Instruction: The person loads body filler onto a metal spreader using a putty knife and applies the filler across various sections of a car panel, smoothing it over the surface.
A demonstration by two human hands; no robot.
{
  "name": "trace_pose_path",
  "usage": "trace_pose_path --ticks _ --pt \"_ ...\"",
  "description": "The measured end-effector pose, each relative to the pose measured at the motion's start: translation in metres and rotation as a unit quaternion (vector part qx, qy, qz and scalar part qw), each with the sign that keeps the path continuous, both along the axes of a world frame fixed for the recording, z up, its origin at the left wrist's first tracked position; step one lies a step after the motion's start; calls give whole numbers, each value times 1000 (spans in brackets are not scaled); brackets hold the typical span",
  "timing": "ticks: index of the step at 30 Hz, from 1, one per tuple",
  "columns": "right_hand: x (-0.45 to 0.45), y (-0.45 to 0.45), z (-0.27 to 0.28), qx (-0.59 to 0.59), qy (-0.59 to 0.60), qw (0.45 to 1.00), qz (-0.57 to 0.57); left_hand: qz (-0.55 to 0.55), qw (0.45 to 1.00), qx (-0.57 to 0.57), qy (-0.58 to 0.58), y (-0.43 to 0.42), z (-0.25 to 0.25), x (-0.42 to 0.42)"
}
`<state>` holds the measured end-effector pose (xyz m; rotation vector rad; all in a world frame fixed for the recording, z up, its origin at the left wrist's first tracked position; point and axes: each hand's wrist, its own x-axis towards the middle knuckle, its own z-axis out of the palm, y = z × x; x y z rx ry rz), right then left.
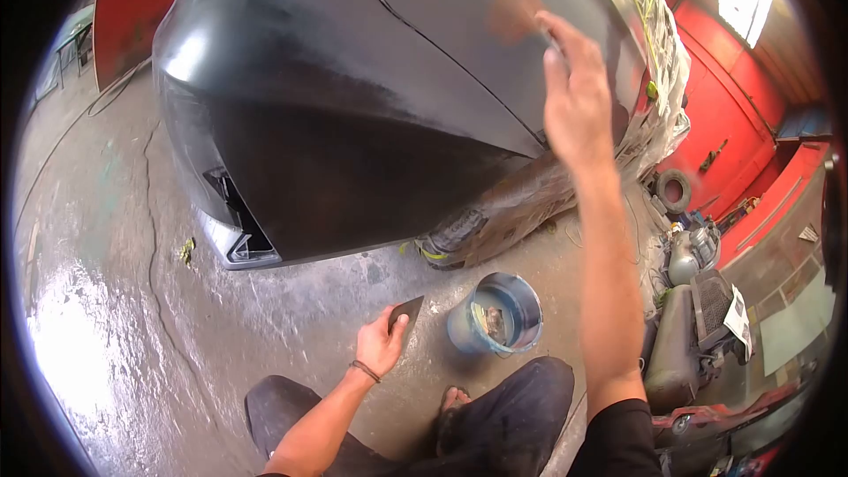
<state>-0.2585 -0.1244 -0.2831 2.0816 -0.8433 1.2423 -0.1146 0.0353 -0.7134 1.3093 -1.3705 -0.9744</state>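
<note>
My left hand (380, 344), with a dark band at the wrist, is closed on a dark flat rectangular piece (406, 311); whether it is sandpaper or a rubber squeegee I cannot tell. It is held low in front of the car. My right hand (576, 93) is raised beside the dark grey car panel (459, 26), fingers stretched toward it and thumb apart. A reddish reflection shows on the panel near the fingertips. Motion blurs that hand slightly, and its palm side is hidden. Below, the black bumper corner (336, 177) has an opening at its lower left.
A blue bucket (459, 327) with cloudy water and something floating in it stands before my knees. Plastic sheeting (530, 190) covers the wheel. A tyre (673, 190) and car parts (698, 309) lie to the right. The concrete floor (230, 318) looks wet.
</note>
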Motion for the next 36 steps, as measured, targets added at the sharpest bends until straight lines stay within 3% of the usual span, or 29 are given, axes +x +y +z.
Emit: trace_pose_path --ticks 4,8,23,27,31,36 --pt "10 -10 47 44 29 998 -43 -4 1000 -14 0 0 2 -1" --pt "20 -10 56 101 4 994 -45 -2 1000 -17 -1 -1 5 2" --pt "36 -8 -50 -25 -19 999 -40 -1 1000 0 7 -1 0 16" --pt "35 3 -75 13 -24 999 -41 1 1000 2 -9 1 -2 17" --pt "20 25 -41 88 -14 995 -35 18 1000 -13 -8 -1 -4 18" --pt "15 -3 23 29 -9 1000 3 36 999 -34 3 -1 -4 14"
